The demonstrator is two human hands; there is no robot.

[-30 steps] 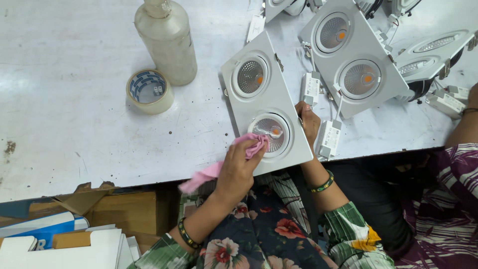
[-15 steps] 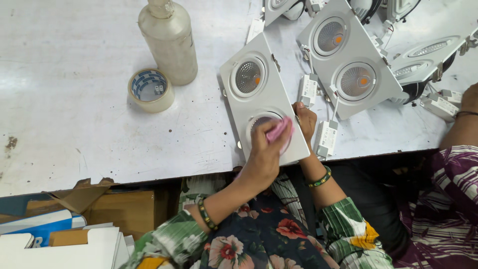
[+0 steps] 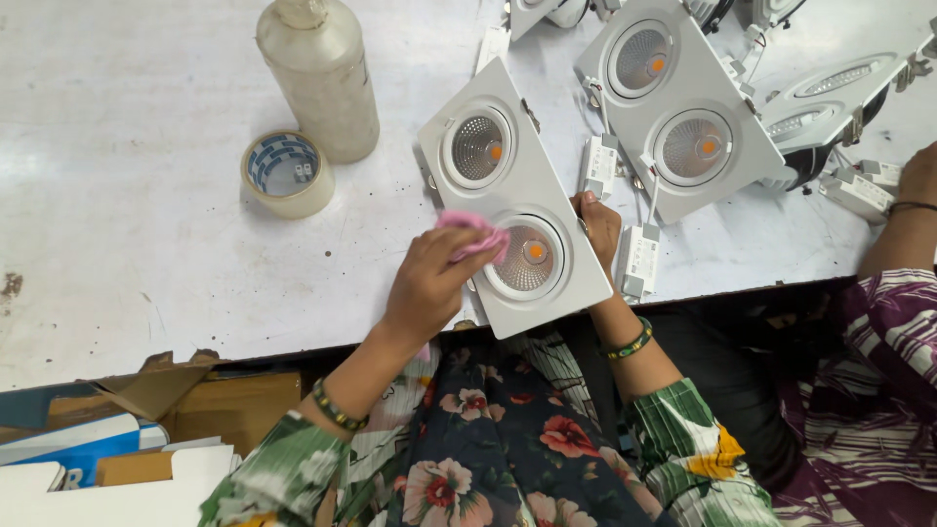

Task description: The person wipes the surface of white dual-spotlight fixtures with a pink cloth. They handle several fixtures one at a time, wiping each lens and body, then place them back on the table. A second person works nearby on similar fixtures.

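A white twin-lamp light fixture (image 3: 547,210) lies at the near edge of the white table (image 3: 127,195), with two round reflectors holding orange chips. My left hand (image 3: 429,283) presses a pink cloth (image 3: 473,232) against the left rim of the nearer reflector (image 3: 527,259). My right hand (image 3: 597,222) grips the fixture's right edge and steadies it. A small white driver box (image 3: 639,262) lies just right of that hand.
A second twin fixture (image 3: 673,102) lies further back right, with more round lamps (image 3: 830,98) beyond it. A cloudy plastic bottle (image 3: 317,73) and a tape roll (image 3: 286,174) stand to the left. Another person's arm (image 3: 903,220) rests at the right edge. Cardboard boxes (image 3: 117,439) sit below left.
My left hand has carried the pink cloth from the lower reflector's near side up and left to its left rim. The fixture has barely shifted.
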